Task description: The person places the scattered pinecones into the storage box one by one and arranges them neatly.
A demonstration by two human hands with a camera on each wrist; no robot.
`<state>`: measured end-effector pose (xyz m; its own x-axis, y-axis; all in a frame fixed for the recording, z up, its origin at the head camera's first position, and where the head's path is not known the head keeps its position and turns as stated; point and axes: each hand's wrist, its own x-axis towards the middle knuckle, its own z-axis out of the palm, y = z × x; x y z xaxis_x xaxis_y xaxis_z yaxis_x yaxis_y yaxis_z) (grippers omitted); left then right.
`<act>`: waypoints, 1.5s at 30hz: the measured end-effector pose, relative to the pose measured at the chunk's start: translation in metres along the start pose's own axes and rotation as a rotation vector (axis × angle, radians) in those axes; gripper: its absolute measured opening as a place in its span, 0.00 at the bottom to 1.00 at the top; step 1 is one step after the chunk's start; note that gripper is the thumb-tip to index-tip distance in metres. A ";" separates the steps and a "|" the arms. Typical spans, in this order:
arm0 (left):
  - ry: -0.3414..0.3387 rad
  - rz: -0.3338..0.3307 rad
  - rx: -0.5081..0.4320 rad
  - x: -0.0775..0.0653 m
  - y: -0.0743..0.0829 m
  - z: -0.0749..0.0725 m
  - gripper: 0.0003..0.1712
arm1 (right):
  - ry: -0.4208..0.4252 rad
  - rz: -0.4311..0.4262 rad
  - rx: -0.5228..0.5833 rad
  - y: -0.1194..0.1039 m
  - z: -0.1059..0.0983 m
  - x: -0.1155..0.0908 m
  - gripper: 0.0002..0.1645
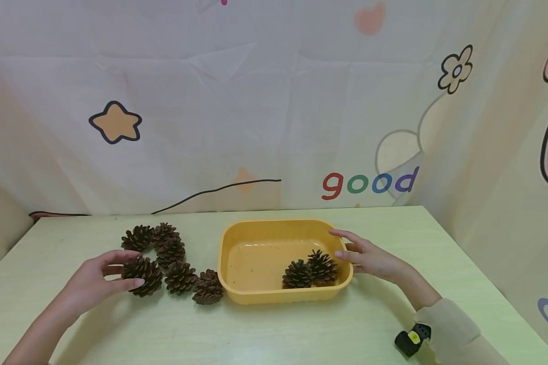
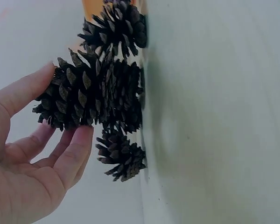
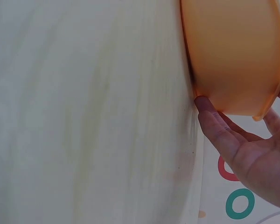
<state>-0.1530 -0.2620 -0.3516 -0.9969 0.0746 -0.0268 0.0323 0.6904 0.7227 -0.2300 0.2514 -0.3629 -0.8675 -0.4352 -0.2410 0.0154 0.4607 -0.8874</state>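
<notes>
My left hand [image 1: 96, 281] holds a brown pine cone [image 1: 142, 277] between thumb and fingers. In the left wrist view, that pine cone [image 2: 72, 93] appears lifted off the tabletop, in front of other cones. Several more pine cones [image 1: 180, 277] lie in a loose cluster beside and behind it. A yellow plastic basin [image 1: 278, 295] stands right of the cluster, with two pine cones [image 1: 298, 274] inside at its right front. My right hand [image 1: 367, 257] grips the basin's right end, thumb over the rim and fingers against the outer wall [image 3: 238, 60].
One pine cone [image 1: 207, 287] lies close against the basin's left side. The pale green table [image 1: 274, 334] runs back to a printed cloth [image 1: 274, 126]. A small black device with a yellow mark [image 1: 412, 338] is at my right wrist.
</notes>
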 end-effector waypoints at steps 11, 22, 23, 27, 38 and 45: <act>0.037 0.028 -0.050 -0.008 0.014 -0.001 0.39 | -0.008 -0.004 0.002 -0.003 0.000 0.000 0.40; 0.091 0.071 -0.071 -0.013 0.031 0.003 0.38 | -0.004 0.001 0.000 -0.005 0.000 -0.002 0.39; 0.094 0.075 -0.070 -0.013 0.033 0.003 0.37 | -0.003 0.004 0.002 -0.005 0.000 -0.002 0.39; 0.100 0.090 -0.073 -0.015 0.038 0.006 0.37 | -0.001 0.015 0.009 -0.003 0.000 -0.001 0.39; 0.103 0.154 -0.105 -0.017 0.053 0.016 0.36 | -0.001 0.014 0.007 -0.003 0.000 -0.001 0.40; 0.098 0.187 -0.142 -0.012 0.061 0.023 0.35 | 0.002 0.017 0.005 -0.002 0.000 0.000 0.40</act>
<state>-0.1369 -0.2042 -0.3228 -0.9770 0.1170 0.1783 0.2131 0.5627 0.7987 -0.2300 0.2509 -0.3614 -0.8682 -0.4253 -0.2555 0.0330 0.4643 -0.8850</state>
